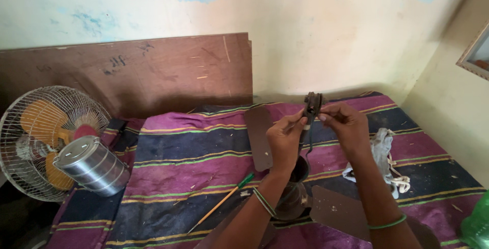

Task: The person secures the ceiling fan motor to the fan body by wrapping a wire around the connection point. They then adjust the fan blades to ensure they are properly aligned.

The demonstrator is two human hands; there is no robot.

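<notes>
Both hands are raised over the middle of a bed covered with a purple, blue and yellow striped cloth (193, 157); the left hand (285, 139) and right hand (346, 124) pinch with their fingers a small dark metal bracket part (311, 105) held upright between them; below lies a brown ceiling fan with flat blades (336, 211); a green-handled screwdriver (224, 200) lies just left; a round steel tiffin box (91, 165) sits at the bed's left edge beside a white-caged table fan (35, 137).
</notes>
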